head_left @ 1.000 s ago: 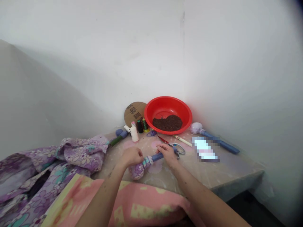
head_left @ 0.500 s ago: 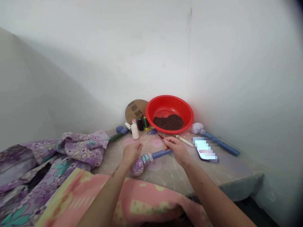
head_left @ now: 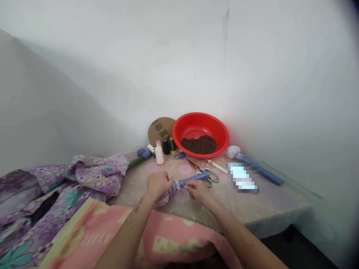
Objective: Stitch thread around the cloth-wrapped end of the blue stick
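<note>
A hammer-like stick (head_left: 196,179) with a blue-wrapped handle and a round purple floral cloth head lies slanted in front of me. My left hand (head_left: 160,184) is closed around its cloth-bound neck, hiding part of the head. My right hand (head_left: 196,189) pinches close to the neck, just below the handle. A thin pale thread (head_left: 182,184) runs from the binding to those fingertips. Whether a needle is also in the pinch is too small to see. Scissors (head_left: 209,176) with grey handles and red on one blade lie behind the handle.
A red basin (head_left: 201,116) with dark grains stands at the back by a cardboard disc (head_left: 159,130) and several thread spools (head_left: 159,155). To the right are a cream pen-like tool (head_left: 217,166), a phone (head_left: 242,177) and another blue-handled stick (head_left: 262,172). Floral cloth (head_left: 95,175) is heaped left.
My right hand has come down and left to the stick's neck, uncovering the scissors. My left hand has moved slightly right onto the neck, and the handle's far end has tipped up.
</note>
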Tool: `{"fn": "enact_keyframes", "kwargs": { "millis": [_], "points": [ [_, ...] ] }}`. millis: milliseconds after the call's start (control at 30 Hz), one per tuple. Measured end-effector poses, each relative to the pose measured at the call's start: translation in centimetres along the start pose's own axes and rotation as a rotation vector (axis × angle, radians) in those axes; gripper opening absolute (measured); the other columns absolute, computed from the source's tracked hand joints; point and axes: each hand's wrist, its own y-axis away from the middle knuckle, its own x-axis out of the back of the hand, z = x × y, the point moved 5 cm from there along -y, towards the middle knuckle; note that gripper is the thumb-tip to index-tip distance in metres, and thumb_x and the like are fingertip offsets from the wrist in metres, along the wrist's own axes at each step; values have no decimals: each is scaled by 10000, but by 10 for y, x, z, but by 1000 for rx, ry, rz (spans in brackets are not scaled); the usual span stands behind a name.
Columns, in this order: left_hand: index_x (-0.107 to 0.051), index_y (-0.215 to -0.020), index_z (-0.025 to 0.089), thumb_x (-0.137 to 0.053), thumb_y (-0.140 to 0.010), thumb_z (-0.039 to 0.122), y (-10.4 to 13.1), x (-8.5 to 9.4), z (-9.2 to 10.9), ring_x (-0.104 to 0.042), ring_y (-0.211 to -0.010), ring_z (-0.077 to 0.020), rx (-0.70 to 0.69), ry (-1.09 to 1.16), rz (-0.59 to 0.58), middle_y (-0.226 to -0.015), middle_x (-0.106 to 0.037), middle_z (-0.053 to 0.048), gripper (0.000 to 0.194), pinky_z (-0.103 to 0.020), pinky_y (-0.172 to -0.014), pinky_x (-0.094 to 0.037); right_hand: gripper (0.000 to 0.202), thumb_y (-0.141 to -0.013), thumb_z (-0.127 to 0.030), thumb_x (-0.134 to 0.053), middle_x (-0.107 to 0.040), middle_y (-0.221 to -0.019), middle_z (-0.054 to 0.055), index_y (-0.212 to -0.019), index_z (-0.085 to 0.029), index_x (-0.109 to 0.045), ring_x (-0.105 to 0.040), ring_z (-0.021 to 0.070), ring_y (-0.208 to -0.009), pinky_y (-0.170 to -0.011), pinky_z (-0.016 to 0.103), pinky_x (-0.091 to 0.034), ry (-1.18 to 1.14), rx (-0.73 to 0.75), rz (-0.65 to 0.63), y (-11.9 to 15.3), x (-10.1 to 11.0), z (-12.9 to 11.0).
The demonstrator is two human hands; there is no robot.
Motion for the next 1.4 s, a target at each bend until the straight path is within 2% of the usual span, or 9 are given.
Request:
{"fn": "enact_keyframes", "kwargs": {
  "millis": [200, 600, 900, 1133, 1300, 1400],
  "points": [
    [-591, -835, 174, -327, -781, 336, 1, -1, -2, -567, -782, -182, 30, -1, 39, -831, -632, -86, 314, -260, -632, -355, 172, -702, -209, -465, -588, -577, 5, -676, -164, -629, -482, 117, -546, -495, 199, -285, 160, 42, 35, 3, -8, -6],
    [-562, -837, 194, -282, -819, 397, 2, 1, -8, -570, -791, -164, 99, 60, 60, -831, -630, -45, 347, -237, -560, -298, 178, -673, -171, -464, -544, -463, -7, -544, -161, -586, -455, 104, -467, -467, 200, -270, 113, -46, 14, 7, -22, -22],
    [-542, -821, 198, -251, -832, 419, 4, 0, -10, -572, -739, -145, 101, 110, 101, -782, -630, -28, 365, -231, -520, -253, 160, -635, -133, -470, -526, -467, -4, -515, -145, -575, -420, 94, -462, -445, 202, -233, 182, -7, 43, -4, -28, -30],
    [-539, -843, 199, -249, -837, 418, 6, 2, -12, -571, -745, -138, 126, 155, 99, -783, -628, -17, 364, -226, -518, -245, 168, -631, -123, -457, -510, -459, -16, -526, -148, -586, -405, 93, -460, -447, 203, -243, 137, -10, 21, -2, -29, -37],
    [-542, -846, 210, -250, -837, 419, 6, 0, -14, -565, -740, -131, 140, 176, 118, -787, -628, -15, 359, -217, -530, -257, 200, -643, -136, -449, -431, -435, -32, -468, -149, -545, -362, 85, -468, -450, 203, -230, 118, 66, -4, -1, -27, -35],
    [-537, -862, 213, -247, -839, 414, 6, -1, -15, -564, -730, -128, 129, 191, 131, -784, -627, -13, 353, -215, -530, -255, 204, -642, -141, -455, -398, -423, -32, -453, -146, -532, -349, 85, -463, -447, 212, -225, 112, 47, -18, -2, -27, -33]
  ]
}}
